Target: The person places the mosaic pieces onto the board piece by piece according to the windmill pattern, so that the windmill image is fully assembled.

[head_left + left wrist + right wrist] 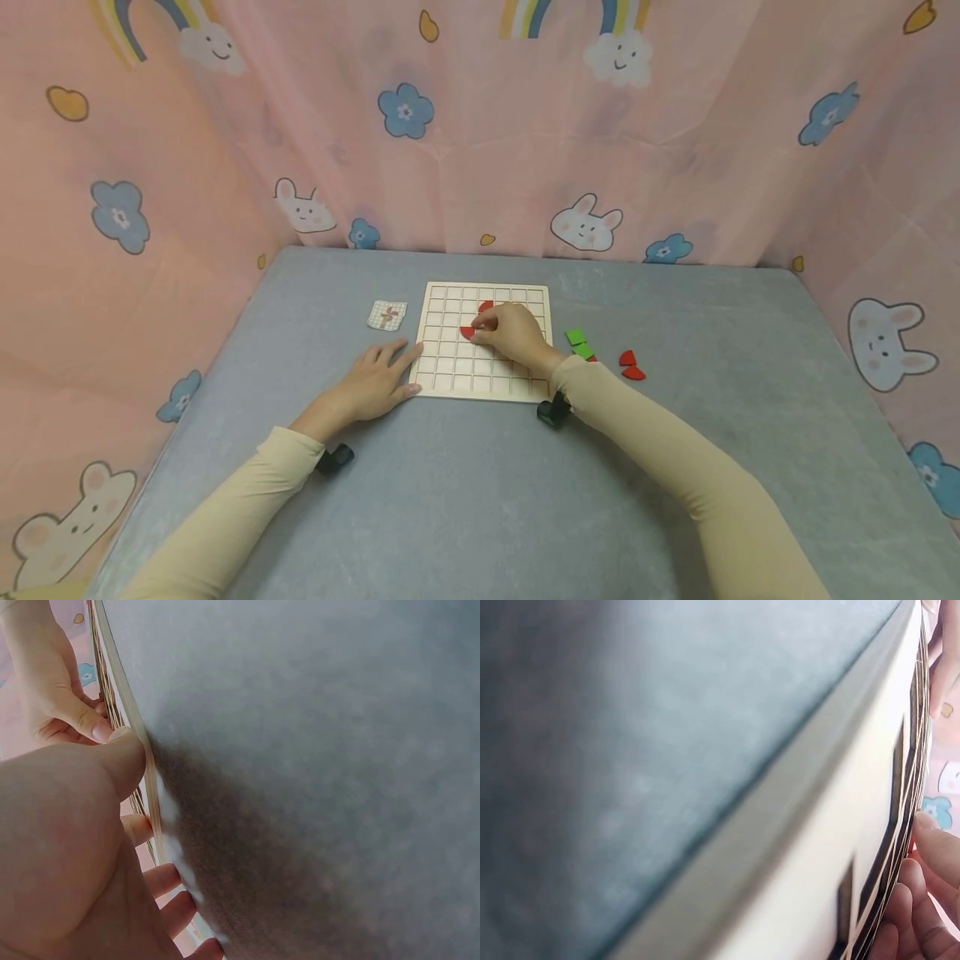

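A pale wooden grid board [442, 385] lies flat on the table. My left hand [372, 385] rests at its left edge, fingers spread, with thumb and fingertips touching the rim. Over the middle of the board, my right hand [517, 335] pinches a red quarter-circle piece [467, 332] between thumb and forefinger, low over the squares. Just behind those fingers sits another red quarter-circle piece [487, 306] on the grid, partly covered by the hand. In the right wrist view a sliver of red shows under the thumb [934, 841].
A small paper card [387, 316] with a grid and a printed figure lies left of the board. To the right are green square pieces [575, 337], partly over a red one, and two red quarter-circle pieces [633, 372]. A patterned pink curtain [480, 150] surrounds the grey table [450, 500].
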Demonstrator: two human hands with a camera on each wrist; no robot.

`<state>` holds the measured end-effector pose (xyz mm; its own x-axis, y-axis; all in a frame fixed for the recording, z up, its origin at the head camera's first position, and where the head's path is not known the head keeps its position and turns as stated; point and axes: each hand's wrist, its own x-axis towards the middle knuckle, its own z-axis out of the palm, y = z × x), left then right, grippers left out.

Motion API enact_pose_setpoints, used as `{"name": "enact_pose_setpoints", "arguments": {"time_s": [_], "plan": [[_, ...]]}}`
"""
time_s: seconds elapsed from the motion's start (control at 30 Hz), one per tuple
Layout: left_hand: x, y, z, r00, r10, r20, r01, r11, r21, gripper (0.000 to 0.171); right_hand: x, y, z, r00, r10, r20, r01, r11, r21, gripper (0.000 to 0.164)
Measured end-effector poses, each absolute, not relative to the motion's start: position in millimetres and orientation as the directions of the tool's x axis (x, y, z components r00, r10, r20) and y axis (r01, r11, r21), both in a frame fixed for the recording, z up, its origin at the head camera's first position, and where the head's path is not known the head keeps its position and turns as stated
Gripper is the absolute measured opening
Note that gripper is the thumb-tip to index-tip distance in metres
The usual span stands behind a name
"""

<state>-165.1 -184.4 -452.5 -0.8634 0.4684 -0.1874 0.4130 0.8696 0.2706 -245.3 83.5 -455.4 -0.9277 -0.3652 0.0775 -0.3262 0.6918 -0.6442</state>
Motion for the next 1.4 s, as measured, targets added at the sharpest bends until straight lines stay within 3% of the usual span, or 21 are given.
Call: {"name": "enact_pose_setpoints", "arguments": {"time_s": [0.7, 0.93, 1.4], "plan": [[-162.0, -182.9, -449.4, -0.860, 0.481, -0.171, 0.427, 0.861, 0.275, 0.066, -239.0, 103.1, -442.2, -0.904, -0.406, 0.134, -0.376, 0.606, -0.701, 0.022], [-163.3, -183.8, -452.5, -0.857, 0.487, -0.171, 0.430, 0.857, 0.285, 0.067, -230.3, 135.2, -421.3, -0.882, -0.434, 0.184, -0.419, 0.542, -0.728, 0.024], [-164.2, -186.1, -456.1, -0.858, 0.489, -0.157, 0.436, 0.855, 0.283, 0.069, -205.7, 228.1, -397.6, -0.925, -0.302, 0.231, -0.375, 0.629, -0.681, 0.033]]}}
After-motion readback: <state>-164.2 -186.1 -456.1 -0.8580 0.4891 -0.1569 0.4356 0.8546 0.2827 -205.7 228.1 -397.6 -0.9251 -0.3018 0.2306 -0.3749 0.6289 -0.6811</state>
